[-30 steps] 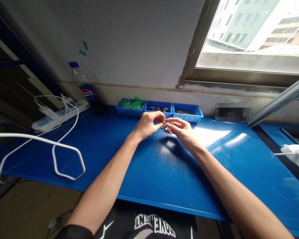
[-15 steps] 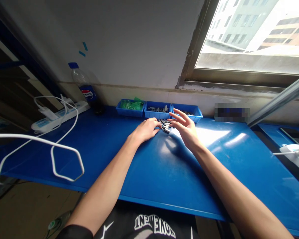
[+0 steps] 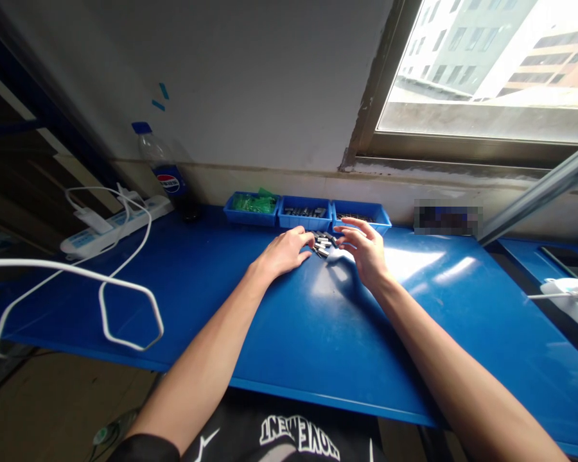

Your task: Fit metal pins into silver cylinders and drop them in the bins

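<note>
A small pile of silver and black metal pieces point(image 3: 324, 244) lies on the blue table, in front of the blue bins; they are too small to name. My left hand point(image 3: 286, 249) rests at the pile's left edge, fingers bent and thumb apart, with nothing visible in it. On the right side, my right hand point(image 3: 366, 250) hovers by the pile with its fingers spread and nothing visible between them. Behind stand the middle bin point(image 3: 305, 224), with similar metal pieces, and the right bin point(image 3: 384, 226), with small dark pieces. Green pieces fill the left bin point(image 3: 250, 218).
A cola bottle point(image 3: 168, 176) stands against the wall, beside a white power strip point(image 3: 120, 224). White cable point(image 3: 125, 282) loops across the table's left side. A blurred dark object point(image 3: 447, 218) sits at the back right, near a slanted metal post point(image 3: 539, 192).
My right hand has moved slightly right and down, away from the middle bin, its fingers drawn in somewhat. My left hand has barely shifted. The middle bin's pieces look rearranged.
</note>
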{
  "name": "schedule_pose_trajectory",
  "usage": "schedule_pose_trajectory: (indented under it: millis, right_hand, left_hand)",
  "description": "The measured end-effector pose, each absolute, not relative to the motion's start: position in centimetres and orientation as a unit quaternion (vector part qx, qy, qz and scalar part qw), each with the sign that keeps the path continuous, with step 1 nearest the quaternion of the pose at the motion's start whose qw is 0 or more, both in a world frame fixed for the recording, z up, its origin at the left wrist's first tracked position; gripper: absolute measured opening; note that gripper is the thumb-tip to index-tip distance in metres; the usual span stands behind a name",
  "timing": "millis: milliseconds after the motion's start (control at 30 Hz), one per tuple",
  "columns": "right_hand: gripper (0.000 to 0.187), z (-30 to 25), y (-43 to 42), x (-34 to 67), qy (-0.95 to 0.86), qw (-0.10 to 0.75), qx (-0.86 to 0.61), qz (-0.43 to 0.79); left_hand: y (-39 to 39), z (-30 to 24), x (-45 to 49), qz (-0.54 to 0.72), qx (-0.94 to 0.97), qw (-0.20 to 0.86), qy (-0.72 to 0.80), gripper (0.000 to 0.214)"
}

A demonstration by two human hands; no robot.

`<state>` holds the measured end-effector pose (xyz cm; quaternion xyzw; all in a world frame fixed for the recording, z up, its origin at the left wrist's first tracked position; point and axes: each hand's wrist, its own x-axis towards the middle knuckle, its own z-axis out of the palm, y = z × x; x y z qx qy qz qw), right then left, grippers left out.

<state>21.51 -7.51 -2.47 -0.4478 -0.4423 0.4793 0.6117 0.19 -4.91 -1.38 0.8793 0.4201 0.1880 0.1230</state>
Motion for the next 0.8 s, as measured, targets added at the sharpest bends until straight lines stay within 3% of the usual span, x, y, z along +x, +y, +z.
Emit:
schedule_pose_trajectory:
  millis: [100,400,633,800]
  right_hand:
    - [0.035,-2.4,-7.6,21.3,-0.432,0.612,-0.446,0.490]
    - [0.034,-2.4,-7.7,21.3,-0.429,0.604,-0.443,0.505]
    - [0.030,-2.7,-7.5,21.2,-0.464,0.583,-0.463,0.479]
    - [0.032,-2.5,-7.8,20.7,-0.511,0.538,-0.420,0.522]
  left_hand:
    - [-5.0,-1.3,0.3,0.184,0.885,0.126,0.408,0.026]
    - [-4.4,-1.8,-0.2,0.187,0.891,0.154,0.385,0.006]
    - [-4.4,-0.3,0.1,0.365,0.838,0.219,0.340,0.011]
    - [-4.8,0.0,0.4,0.399,0.831,0.209,0.327,0.017]
